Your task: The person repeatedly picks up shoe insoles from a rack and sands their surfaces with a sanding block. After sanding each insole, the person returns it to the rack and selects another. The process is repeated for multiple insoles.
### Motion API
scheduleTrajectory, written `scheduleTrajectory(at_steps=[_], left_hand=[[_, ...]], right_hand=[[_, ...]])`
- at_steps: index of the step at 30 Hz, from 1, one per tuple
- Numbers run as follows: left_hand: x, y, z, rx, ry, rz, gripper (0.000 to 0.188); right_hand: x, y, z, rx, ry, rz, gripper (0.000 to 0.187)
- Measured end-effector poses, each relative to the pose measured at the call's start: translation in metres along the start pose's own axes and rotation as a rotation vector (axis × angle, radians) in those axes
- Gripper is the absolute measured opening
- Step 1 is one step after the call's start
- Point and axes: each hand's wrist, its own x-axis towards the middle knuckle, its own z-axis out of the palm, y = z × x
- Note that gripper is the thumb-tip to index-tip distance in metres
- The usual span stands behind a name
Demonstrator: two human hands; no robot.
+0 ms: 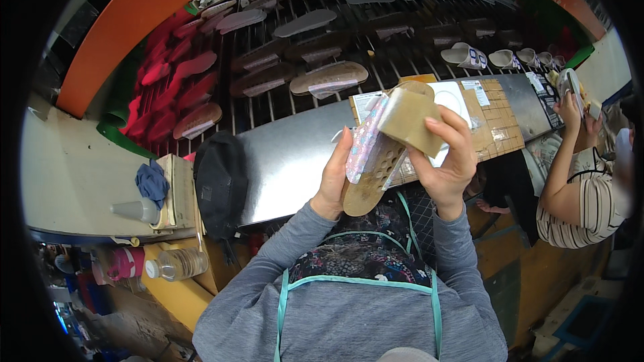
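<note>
Over the metal ledge, my left hand [332, 177] grips a slide sandal [362, 196] by its side. The sandal has a tan sole and a sparkly pink strap [365, 142]; it is tilted, heel end toward me. My right hand [451, 161] holds a tan rectangular block [406, 118] between thumb and fingers, against or just above the strap area. Whether the block touches the strap I cannot tell. Part of the sole is hidden behind the block.
Ahead runs a rack of rods [268, 104] bearing rows of soles. A cardboard sheet [500, 121] with papers lies on the metal ledge [288, 154]. At left are a black cap-like item [220, 184] and a clear bottle [180, 265]. A co-worker [577, 194] handles a shoe at right.
</note>
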Motion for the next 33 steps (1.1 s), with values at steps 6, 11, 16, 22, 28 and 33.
scheduleTrajectory(at_steps=[6,11,16,22,28,33], left_hand=[[-0.001,0.016,-0.012,0.050,0.110,0.121,0.066],[0.007,0.028,-0.014,0.115,0.163,0.358,0.067],[0.015,0.027,-0.009,0.142,0.146,0.634,0.069],[0.010,0.031,-0.010,-0.027,0.091,0.587,0.068],[0.014,0.038,-0.012,-0.002,0.076,0.426,0.067],[0.011,0.058,-0.029,-0.012,0.141,0.535,0.061]], right_hand=[[-0.049,-0.022,0.028,0.096,-0.239,-0.079,0.053],[-0.065,-0.033,0.041,0.199,-0.229,0.056,0.052],[-0.056,-0.034,0.048,0.240,-0.139,0.100,0.052],[-0.046,-0.028,0.049,0.424,-0.165,0.220,0.051],[-0.024,-0.024,0.060,0.123,-0.158,0.127,0.051],[-0.049,-0.032,0.044,0.136,-0.373,0.027,0.046]])
